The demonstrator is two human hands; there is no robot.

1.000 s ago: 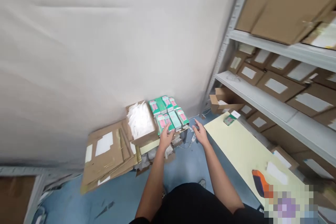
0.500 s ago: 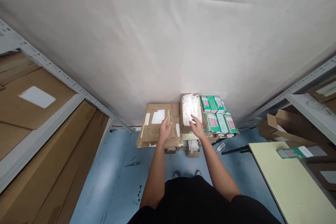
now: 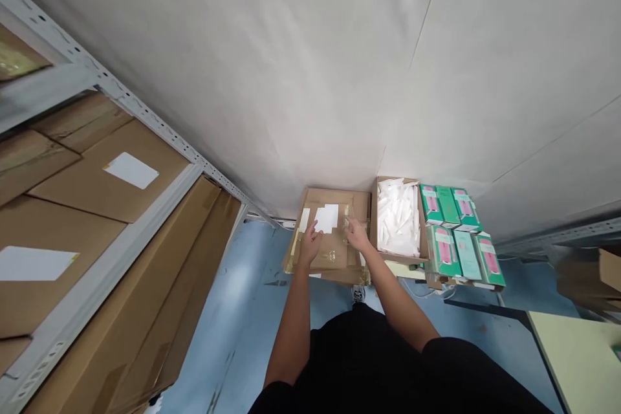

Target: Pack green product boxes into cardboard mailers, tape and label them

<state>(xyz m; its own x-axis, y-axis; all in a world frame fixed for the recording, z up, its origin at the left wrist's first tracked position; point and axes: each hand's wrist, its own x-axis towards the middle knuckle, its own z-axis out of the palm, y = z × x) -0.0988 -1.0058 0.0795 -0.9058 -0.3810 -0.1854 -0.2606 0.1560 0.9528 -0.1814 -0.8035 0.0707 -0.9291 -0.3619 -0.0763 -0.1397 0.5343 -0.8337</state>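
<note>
My left hand [image 3: 310, 244] lies over the front-left part of a flattened cardboard box [image 3: 334, 256], thumb and fingers apart. My right hand [image 3: 357, 235] reaches over the box's right side, its fingers stretched out beside a strip of clear tape. Neither hand visibly grips anything. White paper labels [image 3: 326, 218] are on the brown cardboard between and beyond the hands. To the right of my right hand stands an open carton [image 3: 423, 233] full of small white packets [image 3: 398, 217].
Several green-and-pink boxes [image 3: 444, 249] stand right of the carton. Shelving with large cartons [image 3: 165, 149] rises on the left. A pale yellow table [image 3: 567, 362] is at lower right, near an open carton [image 3: 587, 281]. A grey wall [image 3: 315, 77] closes off the back.
The view has swung left, so the cardboard and carton appear further right. My right hand has moved from in front of the white packets to the flattened box, close to my left hand.
</note>
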